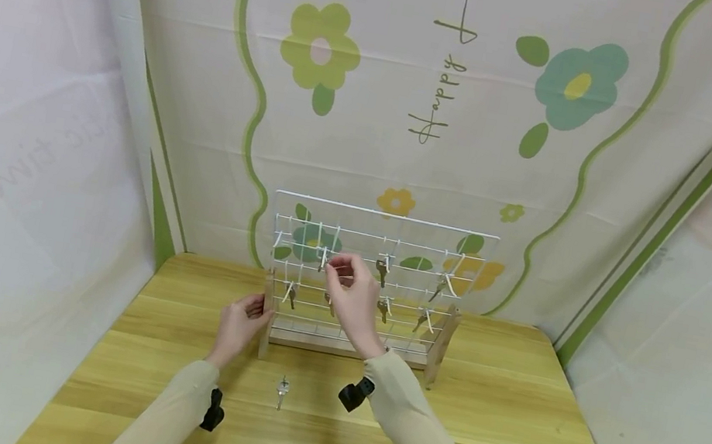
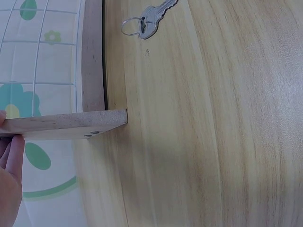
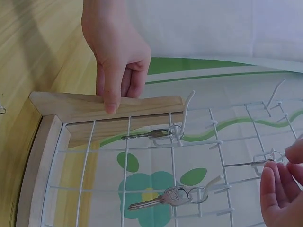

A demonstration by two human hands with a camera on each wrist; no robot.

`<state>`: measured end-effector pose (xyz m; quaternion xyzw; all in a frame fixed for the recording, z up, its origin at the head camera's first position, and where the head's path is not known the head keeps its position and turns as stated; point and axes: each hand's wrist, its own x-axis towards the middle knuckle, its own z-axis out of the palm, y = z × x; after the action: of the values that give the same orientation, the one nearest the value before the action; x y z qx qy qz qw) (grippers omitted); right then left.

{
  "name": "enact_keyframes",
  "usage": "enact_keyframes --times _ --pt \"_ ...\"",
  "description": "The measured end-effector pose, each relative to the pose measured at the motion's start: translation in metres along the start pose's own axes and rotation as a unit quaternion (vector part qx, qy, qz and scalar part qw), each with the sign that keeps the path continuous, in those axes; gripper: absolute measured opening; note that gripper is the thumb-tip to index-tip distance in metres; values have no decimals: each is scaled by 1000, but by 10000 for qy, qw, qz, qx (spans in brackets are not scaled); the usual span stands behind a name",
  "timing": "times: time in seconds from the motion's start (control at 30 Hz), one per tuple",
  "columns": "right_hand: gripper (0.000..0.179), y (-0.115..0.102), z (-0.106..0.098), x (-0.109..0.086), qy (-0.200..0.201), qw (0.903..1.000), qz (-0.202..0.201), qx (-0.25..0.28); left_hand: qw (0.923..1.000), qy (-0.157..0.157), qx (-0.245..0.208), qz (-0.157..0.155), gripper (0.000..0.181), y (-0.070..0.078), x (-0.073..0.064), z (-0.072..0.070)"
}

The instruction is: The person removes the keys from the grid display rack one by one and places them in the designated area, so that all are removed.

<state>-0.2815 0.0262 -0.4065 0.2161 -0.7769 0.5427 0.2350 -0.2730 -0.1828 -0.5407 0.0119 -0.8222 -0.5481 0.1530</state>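
Observation:
A white wire grid rack in a wooden stand is on the table, with several keys hanging on its white hooks. My left hand grips the wooden side post at the rack's left end, the thumb in front and the fingers behind. The right hand is at the upper row of hooks, thumb and forefinger bent at the ring of a key by its hook. Below that row, another key hangs from a lower hook. A loose silver key with a ring lies on the table in front of the rack.
The rack stands on a wood-grain table, near its back edge. White cloth walls with flower prints rise behind it and along both sides. Each wrist carries a small black camera.

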Motion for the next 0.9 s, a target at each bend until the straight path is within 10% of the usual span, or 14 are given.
enact_keyframes --times 0.9 --pt "19 6 13 9 12 9999 75 -86 10000 19 -51 17 34 0 -1 0"
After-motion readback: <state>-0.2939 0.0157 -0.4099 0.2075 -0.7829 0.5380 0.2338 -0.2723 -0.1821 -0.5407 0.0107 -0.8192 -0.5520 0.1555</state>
